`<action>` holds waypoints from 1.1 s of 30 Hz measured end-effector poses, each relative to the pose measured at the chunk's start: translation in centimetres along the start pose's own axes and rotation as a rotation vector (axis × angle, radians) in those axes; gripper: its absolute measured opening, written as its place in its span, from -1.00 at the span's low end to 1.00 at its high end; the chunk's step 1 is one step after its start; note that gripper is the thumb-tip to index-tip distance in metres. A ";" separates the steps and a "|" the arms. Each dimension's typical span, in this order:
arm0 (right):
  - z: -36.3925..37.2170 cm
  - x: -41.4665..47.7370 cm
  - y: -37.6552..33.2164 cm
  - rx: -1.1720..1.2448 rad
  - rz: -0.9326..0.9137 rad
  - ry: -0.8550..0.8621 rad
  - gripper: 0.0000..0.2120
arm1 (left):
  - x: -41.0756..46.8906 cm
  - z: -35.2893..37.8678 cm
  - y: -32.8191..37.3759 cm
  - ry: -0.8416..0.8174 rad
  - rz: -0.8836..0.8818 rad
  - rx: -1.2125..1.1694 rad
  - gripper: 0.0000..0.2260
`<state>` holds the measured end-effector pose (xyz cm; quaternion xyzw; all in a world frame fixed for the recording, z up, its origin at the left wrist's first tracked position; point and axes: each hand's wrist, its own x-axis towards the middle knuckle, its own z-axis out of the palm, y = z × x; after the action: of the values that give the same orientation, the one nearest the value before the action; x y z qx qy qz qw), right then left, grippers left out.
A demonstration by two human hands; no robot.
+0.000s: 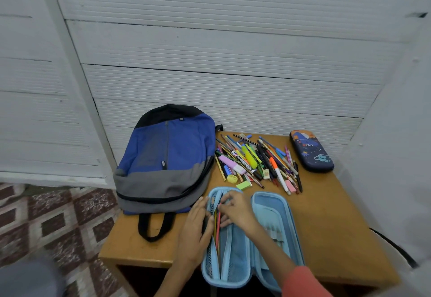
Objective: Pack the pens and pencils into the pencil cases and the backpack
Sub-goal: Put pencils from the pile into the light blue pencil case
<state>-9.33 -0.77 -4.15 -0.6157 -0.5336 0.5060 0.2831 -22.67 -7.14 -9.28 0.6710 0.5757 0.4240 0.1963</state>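
Observation:
A light blue pencil case (272, 222) lies open at the table's front edge, with a few pencils (217, 229) tucked in its left mesh pocket. My left hand (198, 224) grips the case's left wall and pocket edge. My right hand (235, 210) reaches across the case and pinches the top ends of those pencils. Behind the case lies a loose pile of pens, pencils, markers and erasers (256, 161). A blue, grey and black backpack (165, 161) lies flat at the left. A dark blue space-print pencil case (311, 151) sits zipped at the back right.
The small wooden table (338, 215) stands against a white ribbed wall (221, 63). A green eraser (243, 185) and a yellow sharpener (232, 178) lie just behind the open case. Patterned red floor tiles (58, 222) show at the left.

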 end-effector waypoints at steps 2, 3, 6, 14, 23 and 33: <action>0.3 0.0 0.0 -0.004 0.015 -0.019 -0.92 | 0.0 -0.2 0.3 -0.015 -0.012 -0.001 -0.65; 0.3 -0.1 0.0 -0.002 0.019 -0.023 -0.91 | 0.0 -0.3 0.4 -0.026 -0.012 -0.002 -0.67; 0.1 -0.1 -0.1 0.016 0.033 -0.048 -0.87 | -0.2 -0.3 0.4 -0.038 -0.028 -0.014 -0.59; 0.0 -0.7 0.2 0.125 0.052 -0.100 -0.74 | 0.0 -0.1 0.1 -0.016 -0.011 -0.010 -0.53; -0.4 -0.4 0.2 0.199 0.042 -0.074 -0.86 | -0.1 -0.4 0.6 -0.028 -0.023 -0.031 -0.65; -3.9 4.4 -0.5 -0.309 -0.207 0.442 -0.90 | -0.1 -0.6 1.1 -0.025 -0.039 -0.023 -0.73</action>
<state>-6.28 4.27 -3.80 -0.6890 -0.5897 0.2407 0.3457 -22.52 -7.69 -8.15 0.6627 0.5813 0.4181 0.2194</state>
